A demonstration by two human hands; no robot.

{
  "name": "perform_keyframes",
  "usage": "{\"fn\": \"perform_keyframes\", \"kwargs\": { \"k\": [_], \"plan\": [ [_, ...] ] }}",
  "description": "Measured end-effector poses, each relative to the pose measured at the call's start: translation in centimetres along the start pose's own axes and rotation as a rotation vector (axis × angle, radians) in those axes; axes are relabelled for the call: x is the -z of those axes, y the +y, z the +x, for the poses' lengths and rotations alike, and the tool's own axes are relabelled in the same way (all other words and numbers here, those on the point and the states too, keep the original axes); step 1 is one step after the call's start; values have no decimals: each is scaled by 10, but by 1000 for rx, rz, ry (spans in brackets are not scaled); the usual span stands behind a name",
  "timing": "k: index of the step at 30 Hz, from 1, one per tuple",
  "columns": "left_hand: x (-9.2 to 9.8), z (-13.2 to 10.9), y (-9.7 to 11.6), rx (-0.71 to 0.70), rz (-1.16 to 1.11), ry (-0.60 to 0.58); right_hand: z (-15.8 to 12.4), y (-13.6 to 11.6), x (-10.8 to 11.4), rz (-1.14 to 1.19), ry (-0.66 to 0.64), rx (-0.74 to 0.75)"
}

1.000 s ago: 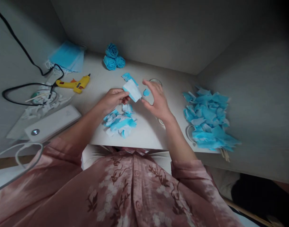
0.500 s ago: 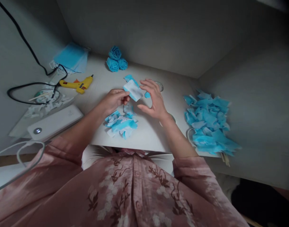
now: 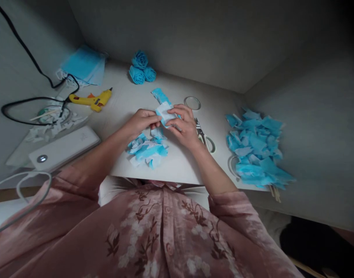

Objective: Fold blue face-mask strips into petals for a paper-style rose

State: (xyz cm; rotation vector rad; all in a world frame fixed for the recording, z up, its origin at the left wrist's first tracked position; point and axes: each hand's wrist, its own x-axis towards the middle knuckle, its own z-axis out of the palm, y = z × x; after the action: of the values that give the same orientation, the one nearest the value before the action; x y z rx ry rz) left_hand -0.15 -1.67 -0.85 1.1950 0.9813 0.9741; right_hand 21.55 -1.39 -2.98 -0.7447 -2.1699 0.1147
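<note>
My left hand (image 3: 147, 119) pinches the left edge of a small blue and white piece of fabric (image 3: 165, 111), white side up. At its right edge, the fingers and thumb of my right hand (image 3: 184, 124) close on the same piece. Beyond it on the table lies a blue strip (image 3: 159, 94). A heap of blue and white scraps (image 3: 149, 150) sits just below my hands. Scissors (image 3: 204, 138) with pale handles lie beside my right wrist, and a thin roll of tape (image 3: 192, 103) is behind them.
Three blue fabric roses (image 3: 140, 68) stand at the back. On the left are a yellow glue gun (image 3: 92, 100), a stack of blue masks (image 3: 84, 65), white scraps, a black cable and a white power bank (image 3: 65, 148). A large pile of blue pieces (image 3: 255, 144) covers the right end.
My right hand has moved left and closed on the fabric piece; before, it was open beside it. The scissors have come into view from behind my right hand and wrist.
</note>
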Motion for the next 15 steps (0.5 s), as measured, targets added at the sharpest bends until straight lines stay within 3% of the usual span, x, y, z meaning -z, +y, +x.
{"fn": "perform_keyframes", "kwargs": {
  "k": [6, 15],
  "plan": [
    [-2, -2, 2, -88, 194, 71, -2, -1, -4, 149, 56, -135],
    [-4, -4, 3, -94, 271, 49, -3, -3, -14, 576, 141, -537]
  ]
}}
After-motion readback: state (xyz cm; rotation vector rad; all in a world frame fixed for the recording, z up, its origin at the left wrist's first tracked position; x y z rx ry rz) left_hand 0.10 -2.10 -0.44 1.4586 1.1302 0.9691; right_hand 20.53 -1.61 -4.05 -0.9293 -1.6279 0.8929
